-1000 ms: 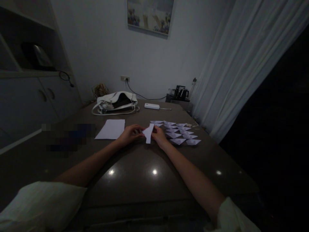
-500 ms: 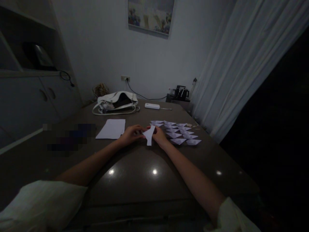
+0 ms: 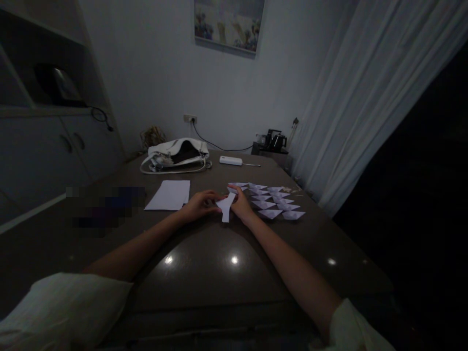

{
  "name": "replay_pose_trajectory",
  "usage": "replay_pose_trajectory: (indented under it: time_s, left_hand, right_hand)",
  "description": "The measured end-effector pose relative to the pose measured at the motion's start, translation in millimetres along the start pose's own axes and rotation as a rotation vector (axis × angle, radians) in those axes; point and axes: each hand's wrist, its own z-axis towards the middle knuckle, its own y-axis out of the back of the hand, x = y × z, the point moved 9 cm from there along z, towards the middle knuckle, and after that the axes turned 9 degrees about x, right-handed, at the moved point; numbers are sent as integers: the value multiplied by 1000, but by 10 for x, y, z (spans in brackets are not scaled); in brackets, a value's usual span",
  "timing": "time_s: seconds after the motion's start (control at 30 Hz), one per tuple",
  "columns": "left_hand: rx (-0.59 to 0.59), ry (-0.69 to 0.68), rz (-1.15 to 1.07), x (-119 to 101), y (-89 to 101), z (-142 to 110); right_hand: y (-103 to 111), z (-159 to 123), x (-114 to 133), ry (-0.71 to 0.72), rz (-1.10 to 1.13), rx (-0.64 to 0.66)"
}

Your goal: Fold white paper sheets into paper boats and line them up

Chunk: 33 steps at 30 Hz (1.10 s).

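Observation:
A small folded sheet of white paper (image 3: 226,206) is held up between my hands above the dark table. My left hand (image 3: 200,205) pinches its left side with thumb and fingers. On the paper's right edge my right hand (image 3: 241,204) is closed, its index finger raised along the top. Some of the right fingers are hidden behind the paper. Just right of my right hand, several folded paper boats (image 3: 269,213) stand in rows. A stack of plain white paper (image 3: 168,195) lies to the left of my left hand.
At the table's (image 3: 204,273) far side are a white handbag (image 3: 177,155) and a white power strip or similar device (image 3: 230,160) with a short cord. A pixelated patch covers things at the left. Black appliances (image 3: 275,140) stand beyond the far right corner, near a white curtain (image 3: 340,92).
The folded paper has tilted and dropped slightly between my hands. My right index finger has lifted higher along its top edge. The boats and the paper stack stay put.

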Motion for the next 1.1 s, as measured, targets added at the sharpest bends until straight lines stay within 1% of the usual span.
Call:
replay_pose_trajectory:
  time_s: [0.17, 0.33, 0.6, 0.8, 0.97, 1.1]
  left_hand:
    - [1, -15, -12, -21, 5, -2]
    - [-2, -7, -17, -46, 15, -4]
    - [-32, 15, -100, 61, 4, -2]
    - [-42, 2, -128, 65, 17, 0]
    - [-93, 15, -204, 122, 61, 0]
    - [-138, 53, -287, 195, 103, -4]
  right_hand:
    - [-12, 7, 17, 34, -2, -4]
    - [-8, 25, 13, 33, -41, -12]
    - [-37, 27, -35, -8, 2, 20]
    - [-67, 24, -21, -21, 35, 33]
    - [-49, 26, 13, -5, 30, 19]
    - [-43, 19, -43, -75, 90, 2]
